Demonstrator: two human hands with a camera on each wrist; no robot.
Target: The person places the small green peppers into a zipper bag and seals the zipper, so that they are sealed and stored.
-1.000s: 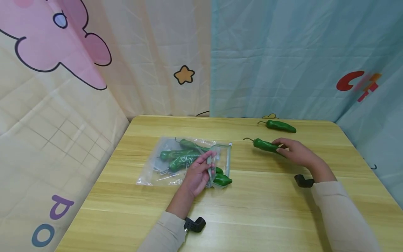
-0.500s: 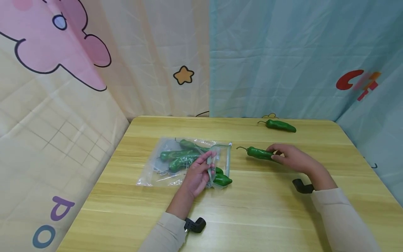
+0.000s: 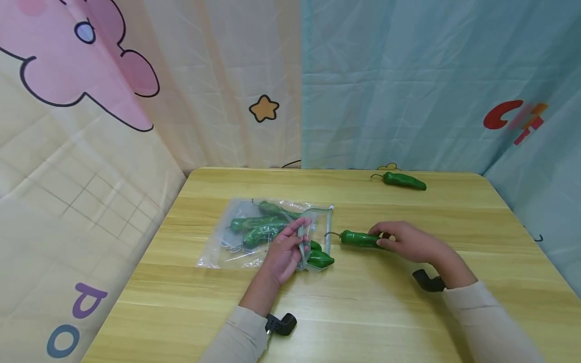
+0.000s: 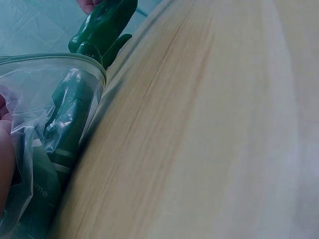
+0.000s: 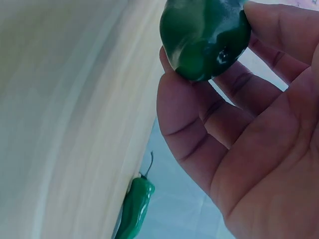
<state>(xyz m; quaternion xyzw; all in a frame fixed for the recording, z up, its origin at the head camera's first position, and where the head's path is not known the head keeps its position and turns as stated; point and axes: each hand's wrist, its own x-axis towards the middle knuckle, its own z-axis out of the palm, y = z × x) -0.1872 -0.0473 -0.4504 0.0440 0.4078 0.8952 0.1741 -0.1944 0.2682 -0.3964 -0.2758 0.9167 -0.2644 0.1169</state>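
A clear zip bag (image 3: 213,252) lies flat on the table with several green chili peppers (image 3: 256,222) inside, its mouth facing right. At that mouth my left hand (image 3: 283,254) grips the upper edge and keeps it raised; in the left wrist view the bag's rim (image 4: 55,57) arches open. Two pepper tips (image 3: 320,258) show near the opening. Just right of the mouth, my right hand (image 3: 410,242) pinches a green chili pepper (image 3: 358,238) between thumb and fingers, its stem pointing left toward the bag. The right wrist view shows the rounded end of this pepper (image 5: 204,40).
One more green chili pepper (image 3: 404,180) lies near the back edge of the wooden table (image 3: 363,312). Printed curtains (image 3: 390,91) hang behind and at both sides. Black wrist cameras (image 3: 282,324) are strapped to both wrists.
My right hand has carried its pepper left and toward me, up to the bag's mouth. The left hand and the bag have stayed in place.
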